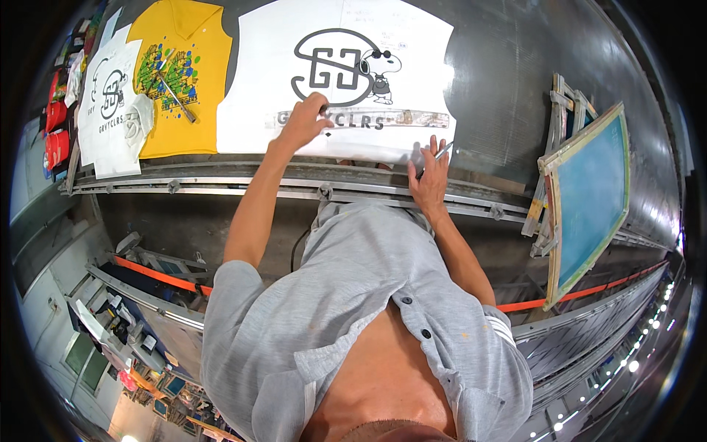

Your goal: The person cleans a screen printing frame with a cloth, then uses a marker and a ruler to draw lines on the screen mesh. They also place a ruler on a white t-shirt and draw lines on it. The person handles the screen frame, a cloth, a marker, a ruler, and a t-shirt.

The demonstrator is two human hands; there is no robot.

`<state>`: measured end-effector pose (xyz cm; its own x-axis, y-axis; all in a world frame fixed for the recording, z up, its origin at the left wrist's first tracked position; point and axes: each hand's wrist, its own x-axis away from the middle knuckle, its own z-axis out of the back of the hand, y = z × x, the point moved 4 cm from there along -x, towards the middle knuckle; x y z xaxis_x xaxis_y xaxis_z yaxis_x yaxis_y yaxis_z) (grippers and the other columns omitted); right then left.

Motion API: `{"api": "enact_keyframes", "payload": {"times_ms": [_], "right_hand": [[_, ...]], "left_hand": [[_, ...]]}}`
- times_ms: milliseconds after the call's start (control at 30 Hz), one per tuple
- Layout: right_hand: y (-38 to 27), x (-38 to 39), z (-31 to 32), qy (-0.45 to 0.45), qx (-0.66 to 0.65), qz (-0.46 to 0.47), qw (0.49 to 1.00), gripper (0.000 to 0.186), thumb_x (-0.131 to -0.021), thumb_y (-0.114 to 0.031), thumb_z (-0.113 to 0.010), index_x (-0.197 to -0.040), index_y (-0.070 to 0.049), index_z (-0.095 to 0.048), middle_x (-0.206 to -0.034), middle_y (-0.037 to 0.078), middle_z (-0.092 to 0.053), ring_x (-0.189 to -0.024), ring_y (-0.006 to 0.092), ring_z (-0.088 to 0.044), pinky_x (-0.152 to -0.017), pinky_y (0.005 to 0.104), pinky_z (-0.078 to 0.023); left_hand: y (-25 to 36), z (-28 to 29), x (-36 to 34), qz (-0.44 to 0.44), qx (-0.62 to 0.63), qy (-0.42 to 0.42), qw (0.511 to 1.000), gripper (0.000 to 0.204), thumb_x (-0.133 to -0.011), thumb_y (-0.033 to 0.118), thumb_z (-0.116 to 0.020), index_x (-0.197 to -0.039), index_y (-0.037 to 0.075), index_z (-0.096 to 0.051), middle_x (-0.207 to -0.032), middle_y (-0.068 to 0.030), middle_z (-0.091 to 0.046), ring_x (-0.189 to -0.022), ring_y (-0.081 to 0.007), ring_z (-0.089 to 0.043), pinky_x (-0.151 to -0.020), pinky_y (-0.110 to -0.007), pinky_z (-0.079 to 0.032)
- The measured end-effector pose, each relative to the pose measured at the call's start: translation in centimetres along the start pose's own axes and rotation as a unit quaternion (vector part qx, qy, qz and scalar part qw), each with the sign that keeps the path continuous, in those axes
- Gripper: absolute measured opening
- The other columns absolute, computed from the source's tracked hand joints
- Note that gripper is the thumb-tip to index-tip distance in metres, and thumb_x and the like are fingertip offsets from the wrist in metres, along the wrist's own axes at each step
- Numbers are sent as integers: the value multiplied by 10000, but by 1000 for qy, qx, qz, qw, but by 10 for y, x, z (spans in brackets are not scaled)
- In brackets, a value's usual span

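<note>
A white shirt-shaped panel (254, 88) lies on the dark table, printed with a black looped emblem (329, 68), a cartoon dog (381, 77) and a row of letters. A clear ruler (420, 118) lies across the letters. My left hand (304, 122) is closed over the ruler's left part, with something small and dark at its fingertips that I cannot make out. Close to the panel's lower right edge, my right hand (431, 175) has its fingers stretched forward. A silver pen (444, 150) is tucked between those fingers and slants up to the right.
To the left lie a yellow printed panel (199, 62) with a thin tool (177, 97) across it, and white printed sheets (96, 140). A metal rail (236, 188) runs along the table's near edge. At right, a blue-meshed screen frame (591, 199) leans beside other frames.
</note>
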<state>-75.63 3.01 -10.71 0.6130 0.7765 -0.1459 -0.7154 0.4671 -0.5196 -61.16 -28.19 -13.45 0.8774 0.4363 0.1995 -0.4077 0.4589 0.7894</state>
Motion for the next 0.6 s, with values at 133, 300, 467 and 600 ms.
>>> {"api": "enact_keyframes", "payload": {"times_ms": [133, 300, 467, 600], "right_hand": [[-2, -50, -1, 18, 5, 41, 999, 441, -875, -144, -740, -1249, -8, -548, -1545, 225, -457, -1459, 475, -348, -1196, 563, -274], [20, -118, -26, -21, 36, 70, 997, 454, -891, -197, -730, -1267, -26, -540, -1553, 216, -447, -1477, 459, -326, -1188, 609, -267], [43, -178, -44, -49, 54, 82, 994, 464, -906, -237, -722, -1270, -17, -538, -1544, 214, -456, -1478, 452, -321, -1203, 613, -232], [44, -200, -52, -50, 26, 70, 996, 454, -897, -211, -729, -1270, -24, -549, -1546, 203, -457, -1492, 434, -302, -1220, 610, -192]], "left_hand": [[4, 32, -52, -16, -28, 11, 999, 443, -702, 118, -859, -970, -3, -529, -950, -138, -545, -838, -337, -554, -742, -414, -459], [12, 59, -109, -2, -50, 9, 999, 484, -680, 83, -870, -978, 20, -494, -919, -89, -465, -814, -250, -468, -756, -381, -428], [-5, 73, -146, -1, -55, 40, 998, 487, -679, 115, -878, -982, -5, -515, -1022, -135, -511, -915, -328, -538, -799, -423, -451], [-22, 76, -155, 39, -41, 84, 995, 517, -677, 112, -884, -1042, 11, -533, -1149, -109, -500, -1024, -305, -541, -855, -398, -463]]}}
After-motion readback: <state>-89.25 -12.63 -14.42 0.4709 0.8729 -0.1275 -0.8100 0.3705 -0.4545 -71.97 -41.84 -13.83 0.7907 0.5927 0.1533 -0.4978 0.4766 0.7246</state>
